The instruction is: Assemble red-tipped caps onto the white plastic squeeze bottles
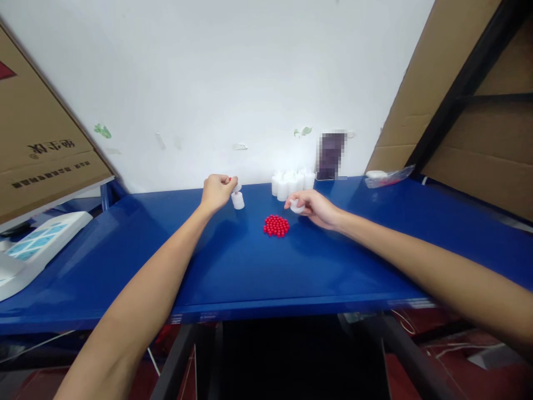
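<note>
My left hand [219,191] is closed in a pinch above the table, left of centre. Its fingertips hold a small white bottle-like piece [237,187], with a speck of red at the thumb. Just beneath stands a white bottle [237,201]; whether the two touch I cannot tell. My right hand [317,208] is closed round another small white bottle [297,206], tilted and partly hidden by the fingers. Between the hands lies a cluster of small red caps [276,225]. Several white bottles [291,186] stand grouped behind my right hand.
The blue table [258,272] meets a white wall [233,83] at the back. A phone [331,155] leans there, its screen blurred. A clear plastic bag [389,176] lies at back right. A white device with blue panels [41,244] and a cardboard box [45,133] are at left.
</note>
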A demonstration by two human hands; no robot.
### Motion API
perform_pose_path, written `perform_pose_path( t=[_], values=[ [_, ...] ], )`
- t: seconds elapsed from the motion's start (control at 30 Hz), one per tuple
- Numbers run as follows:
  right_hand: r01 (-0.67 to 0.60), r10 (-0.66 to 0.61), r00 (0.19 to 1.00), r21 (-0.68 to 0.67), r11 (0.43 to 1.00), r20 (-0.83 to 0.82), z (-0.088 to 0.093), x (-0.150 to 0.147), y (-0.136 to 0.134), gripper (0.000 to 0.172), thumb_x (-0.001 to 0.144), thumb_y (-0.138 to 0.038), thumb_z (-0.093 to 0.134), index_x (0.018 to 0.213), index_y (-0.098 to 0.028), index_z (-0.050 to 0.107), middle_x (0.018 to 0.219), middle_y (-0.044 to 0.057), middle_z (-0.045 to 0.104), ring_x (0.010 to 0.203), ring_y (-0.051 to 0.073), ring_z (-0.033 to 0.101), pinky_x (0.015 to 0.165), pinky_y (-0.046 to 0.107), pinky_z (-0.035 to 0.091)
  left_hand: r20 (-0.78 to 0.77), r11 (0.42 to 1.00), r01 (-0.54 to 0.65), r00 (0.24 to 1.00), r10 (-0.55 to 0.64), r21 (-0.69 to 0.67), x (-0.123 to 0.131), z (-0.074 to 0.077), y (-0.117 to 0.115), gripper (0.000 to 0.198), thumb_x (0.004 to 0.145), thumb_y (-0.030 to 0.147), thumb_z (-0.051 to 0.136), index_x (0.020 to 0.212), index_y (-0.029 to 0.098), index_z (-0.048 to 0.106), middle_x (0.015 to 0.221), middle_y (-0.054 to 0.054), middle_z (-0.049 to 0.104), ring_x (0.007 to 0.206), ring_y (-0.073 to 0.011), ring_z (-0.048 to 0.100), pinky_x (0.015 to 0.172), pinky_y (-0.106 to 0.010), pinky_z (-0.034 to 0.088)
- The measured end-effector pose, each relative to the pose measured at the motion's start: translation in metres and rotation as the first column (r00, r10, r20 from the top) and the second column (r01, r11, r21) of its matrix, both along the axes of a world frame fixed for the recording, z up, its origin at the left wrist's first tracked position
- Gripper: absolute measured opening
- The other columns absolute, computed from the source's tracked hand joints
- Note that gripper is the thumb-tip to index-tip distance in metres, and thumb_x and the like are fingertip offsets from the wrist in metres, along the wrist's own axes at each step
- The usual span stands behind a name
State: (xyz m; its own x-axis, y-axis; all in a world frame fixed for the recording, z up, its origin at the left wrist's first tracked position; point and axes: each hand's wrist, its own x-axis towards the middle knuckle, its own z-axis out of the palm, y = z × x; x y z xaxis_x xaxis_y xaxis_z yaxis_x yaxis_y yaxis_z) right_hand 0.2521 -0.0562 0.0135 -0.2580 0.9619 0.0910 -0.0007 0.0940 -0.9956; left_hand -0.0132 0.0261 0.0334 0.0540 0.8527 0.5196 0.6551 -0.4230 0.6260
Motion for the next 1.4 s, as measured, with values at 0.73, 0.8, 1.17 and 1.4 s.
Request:
perform_pose_path(
  t=[0.73,0.8,1.17,1.4],
  values=[
    [0.041,-0.041,0.999,0.006,0.999,-0.019,0.0,-0.002,-0.002,0.019,0.066,-0.018,0.046,0.077,-0.016,0.061,0.039,-0.007,0.032,0.038,0.01,0.024,0.044,0.027,0.022,-0.158,0.96,0.219,0.969,-0.192,0.174,0.017,0.003,-0.018,0.05,0.093,0.047,0.056,0.054,0.018,0.046,0.048,0.004,0.04,0.051,-0.0096,0.035,0.054,-0.026,0.027],
    [0.072,-0.078,0.994,0.081,0.994,0.07,-0.001,-0.003,-0.003,0.023,0.07,-0.019,0.047,0.086,-0.016,0.063,0.042,-0.004,0.044,0.038,0.013,0.039,0.044,0.027,0.03,-0.289,0.915,0.358,0.91,-0.297,0.184,0.03,0.003,-0.031,0.044,0.094,0.047,0.058,0.062,0.017,0.053,0.052,0.004,0.047,0.051,-0.0093,0.038,0.054,-0.025,0.028],
    [-0.095,-0.206,0.871,0.564,0.821,0.446,-0.004,-0.008,-0.017,0.016,0.091,-0.023,0.045,0.097,-0.02,0.06,0.07,-0.001,0.061,0.065,0.017,0.056,0.066,0.031,0.041,-0.635,0.634,0.583,0.751,-0.182,0.508,0.062,-0.001,-0.066,0.03,0.106,0.038,0.044,0.1,0.017,0.064,0.076,-0.004,0.069,0.066,-0.0119,0.061,0.059,-0.025,0.041],
    [-0.095,-0.227,0.875,0.611,0.786,0.427,-0.005,-0.006,-0.015,0.019,0.09,-0.02,0.044,0.102,-0.021,0.059,0.083,0.001,0.065,0.074,0.019,0.057,0.073,0.033,0.04,-0.652,0.621,0.581,0.744,-0.145,0.525,0.059,-0.004,-0.062,0.023,0.104,0.034,0.048,0.104,0.018,0.064,0.075,-0.003,0.07,0.064,-0.0118,0.062,0.055,-0.025,0.039]
  ],
)
